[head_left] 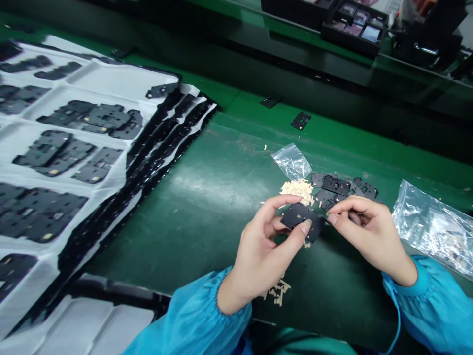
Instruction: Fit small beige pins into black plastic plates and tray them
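- Presently, the work in hand centres on one black die-cut plate (300, 220), held just above a green bench mat (207, 236). Its position serves as the reference below.
- Left hand (262, 251): closed on the plate, pinching it, with the thumb pressed on the near face and the fingers behind.
- Right hand (373, 231): curled, with thumb and index fingertips (333, 219) pressed together at the plate's right edge. Whether they pinch the plate or a small piece cannot be told.
- Next move: judged to call for light, exact fingertip control, as the pieces are small and lie loose.
- Loose black plates (334, 187): about five, overlapping just beyond the held plate; exact count obscured.
- Separate black plates (300, 121): two, well beyond the held plate, on the mat.
- Clear plastic bags: two. A small bag (291, 161) lies beyond and slightly left; a large bag (432, 229) lies right, with beige pieces inside.
- Beige slivers (297, 191): two lots, one heap just beyond the plate and one smaller scatter (279, 292) nearer the person; too many to count.
- White-lined trays (111, 81): stacked left of the plate, bearing many black plates; count not determinable.
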A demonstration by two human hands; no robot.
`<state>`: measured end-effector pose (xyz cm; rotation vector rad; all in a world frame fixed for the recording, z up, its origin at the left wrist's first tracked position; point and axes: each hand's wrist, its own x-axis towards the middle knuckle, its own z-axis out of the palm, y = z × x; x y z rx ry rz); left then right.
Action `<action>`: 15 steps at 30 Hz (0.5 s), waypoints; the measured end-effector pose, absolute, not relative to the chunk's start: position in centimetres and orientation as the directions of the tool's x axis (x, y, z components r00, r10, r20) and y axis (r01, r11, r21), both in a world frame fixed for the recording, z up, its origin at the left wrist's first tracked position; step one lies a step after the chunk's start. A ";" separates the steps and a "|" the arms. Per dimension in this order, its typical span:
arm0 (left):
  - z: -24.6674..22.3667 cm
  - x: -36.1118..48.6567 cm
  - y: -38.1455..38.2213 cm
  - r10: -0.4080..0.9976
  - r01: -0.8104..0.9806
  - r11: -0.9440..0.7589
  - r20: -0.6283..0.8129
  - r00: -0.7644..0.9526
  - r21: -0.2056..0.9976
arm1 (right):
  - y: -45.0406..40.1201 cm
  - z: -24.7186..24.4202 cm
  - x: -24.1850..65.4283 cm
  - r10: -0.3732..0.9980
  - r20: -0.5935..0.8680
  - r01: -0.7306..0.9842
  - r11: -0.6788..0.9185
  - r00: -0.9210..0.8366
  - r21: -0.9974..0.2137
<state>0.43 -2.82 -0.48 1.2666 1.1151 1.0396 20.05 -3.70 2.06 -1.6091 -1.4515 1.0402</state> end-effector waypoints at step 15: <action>-0.4 0.0 -2.7 0.968 0.010 0.101 -0.100 0.230 0.995 | -3.5 1.9 19.7 0.966 -0.247 0.244 -0.223 -0.073 -0.944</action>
